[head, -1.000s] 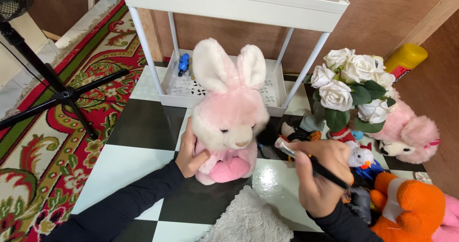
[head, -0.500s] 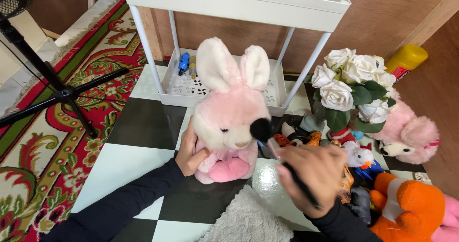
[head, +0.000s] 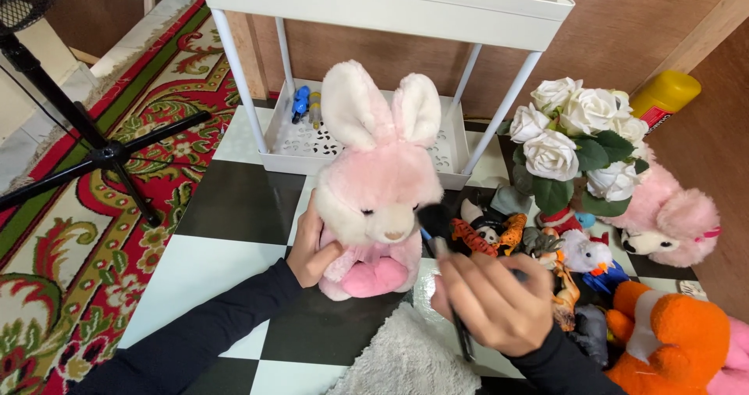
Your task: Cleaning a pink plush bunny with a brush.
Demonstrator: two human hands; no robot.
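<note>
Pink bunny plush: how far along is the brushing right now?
Done: nothing tells brushed fur from unbrushed. In hand: the left hand steadies the pink bunny plush upright on the checkered floor, while the right hand holds a black soft brush with its bristles at the plush's cheek. Left: the other plush toys sit untouched at the right.

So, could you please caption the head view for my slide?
Left hand steadies a pink plush rabbit while right hand holds a black brush beside its cheek.
</note>
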